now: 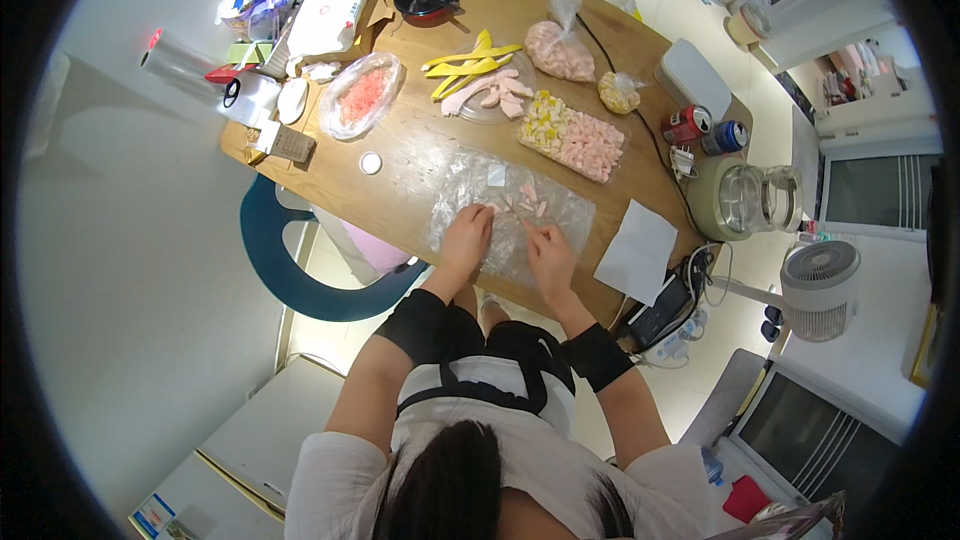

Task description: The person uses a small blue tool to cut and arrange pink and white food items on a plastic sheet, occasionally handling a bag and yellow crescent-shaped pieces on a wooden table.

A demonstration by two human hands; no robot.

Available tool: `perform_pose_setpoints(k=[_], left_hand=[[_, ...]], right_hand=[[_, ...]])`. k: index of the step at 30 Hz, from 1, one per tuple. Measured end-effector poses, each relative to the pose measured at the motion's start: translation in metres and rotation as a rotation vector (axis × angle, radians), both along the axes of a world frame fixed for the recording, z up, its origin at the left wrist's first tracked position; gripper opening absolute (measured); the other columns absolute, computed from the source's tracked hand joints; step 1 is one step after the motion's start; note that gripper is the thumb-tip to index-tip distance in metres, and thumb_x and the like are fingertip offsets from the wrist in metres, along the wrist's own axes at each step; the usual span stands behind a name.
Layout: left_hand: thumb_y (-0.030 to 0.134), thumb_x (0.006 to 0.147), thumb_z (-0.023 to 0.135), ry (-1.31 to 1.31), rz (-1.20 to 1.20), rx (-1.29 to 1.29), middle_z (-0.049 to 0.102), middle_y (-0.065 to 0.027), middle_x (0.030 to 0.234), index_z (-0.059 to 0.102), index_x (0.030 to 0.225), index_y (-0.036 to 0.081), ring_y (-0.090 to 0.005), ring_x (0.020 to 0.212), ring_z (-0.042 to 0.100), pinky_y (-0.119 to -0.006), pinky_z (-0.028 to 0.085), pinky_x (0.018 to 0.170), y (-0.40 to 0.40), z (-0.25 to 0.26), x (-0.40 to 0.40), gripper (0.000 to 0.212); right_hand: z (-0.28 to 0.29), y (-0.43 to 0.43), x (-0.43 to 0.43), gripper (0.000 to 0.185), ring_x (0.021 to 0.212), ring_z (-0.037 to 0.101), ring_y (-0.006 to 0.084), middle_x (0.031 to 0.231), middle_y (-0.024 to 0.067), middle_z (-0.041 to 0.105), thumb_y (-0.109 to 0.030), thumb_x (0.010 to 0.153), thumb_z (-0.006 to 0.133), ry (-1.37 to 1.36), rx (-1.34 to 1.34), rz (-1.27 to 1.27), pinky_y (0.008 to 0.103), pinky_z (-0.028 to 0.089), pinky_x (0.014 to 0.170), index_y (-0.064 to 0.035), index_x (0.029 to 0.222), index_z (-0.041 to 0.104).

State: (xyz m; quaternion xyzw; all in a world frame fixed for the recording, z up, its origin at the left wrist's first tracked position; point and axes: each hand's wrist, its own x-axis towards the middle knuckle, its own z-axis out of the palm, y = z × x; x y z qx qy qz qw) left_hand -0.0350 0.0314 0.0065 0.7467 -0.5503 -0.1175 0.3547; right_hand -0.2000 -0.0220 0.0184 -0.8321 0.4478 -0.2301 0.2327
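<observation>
A crinkled clear plastic sheet [517, 255] lies at the table's near edge with small pink pieces [534, 199] on it. My left hand [469, 232] pinches a small pale piece at the sheet's middle. In my right hand [550, 246] is a small slim tool, perhaps a knife or scissors, its tip pointing at the left fingers; its exact kind is unclear. Beyond the sheet is a clear tray [574, 142] of yellow-and-white cubes and pink cubes. Farther back, yellow strips [472, 64] and pale pink strips [504, 90] rest on a round clear plate or lid.
Bagged pink pieces [559, 51], a small bag of yellow pieces [619, 93] and an open bag of pinkish-red bits [364, 96] lie farther back. White paper [636, 251], cans [686, 124], a glass-topped appliance [739, 199] and a black cable stand right. A blue chair [262, 255] is left.
</observation>
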Motion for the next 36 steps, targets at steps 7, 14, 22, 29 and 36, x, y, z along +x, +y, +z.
perform_pose_setpoints(k=[7,14,22,29,36], left_hand=[[0.008,0.078,0.063,0.045,0.059,-0.015,0.060,-0.0136,0.097,0.062,0.093,0.002,-0.0319,0.091,0.058,-0.039,0.048,0.078,0.013,0.002,0.003,0.016],[0.007,0.076,0.065,0.025,0.063,-0.007,0.059,-0.0127,0.094,0.062,0.092,0.001,-0.0313,0.089,0.057,-0.039,0.047,0.078,0.010,0.004,0.001,0.017],[0.004,0.076,0.063,-0.023,0.006,-0.037,0.057,-0.0096,0.083,0.063,0.083,0.002,-0.0290,0.083,0.056,-0.037,0.047,0.073,0.004,-0.005,0.001,0.007],[0.002,0.076,0.064,0.022,0.060,-0.056,0.056,-0.0102,0.080,0.064,0.081,0.001,-0.0290,0.081,0.056,-0.037,0.047,0.071,0.004,-0.006,0.002,0.005],[0.001,0.075,0.065,0.015,-0.010,-0.074,0.058,-0.0112,0.080,0.065,0.083,0.000,-0.0300,0.080,0.056,-0.037,0.048,0.070,0.001,-0.005,0.005,0.008]], right_hand=[[0.006,-0.002,0.012,0.036,0.075,0.057,0.0228,0.081,0.0042,0.054,-0.008,0.077,0.063,0.088,0.029,0.095,0.0345,0.048,0.062,-0.0232,0.109,0.067],[-0.005,0.001,0.014,0.036,0.076,0.058,0.0223,0.082,0.0025,0.054,-0.007,0.076,0.063,0.114,0.030,0.128,0.0351,0.050,0.063,-0.0236,0.108,0.067],[-0.011,0.000,0.028,0.036,0.078,0.058,0.0227,0.082,0.0028,0.053,-0.008,0.077,0.062,0.161,-0.032,0.137,0.0354,0.050,0.062,-0.0228,0.110,0.066],[-0.019,0.008,0.017,0.035,0.073,0.059,0.0234,0.080,0.0047,0.056,-0.007,0.076,0.061,0.183,-0.039,0.131,0.0355,0.048,0.060,-0.0221,0.107,0.066],[-0.019,-0.007,0.050,0.030,0.074,0.058,0.0237,0.081,0.0048,0.056,-0.009,0.078,0.060,0.116,-0.080,0.091,0.0363,0.048,0.061,-0.0220,0.104,0.068]])
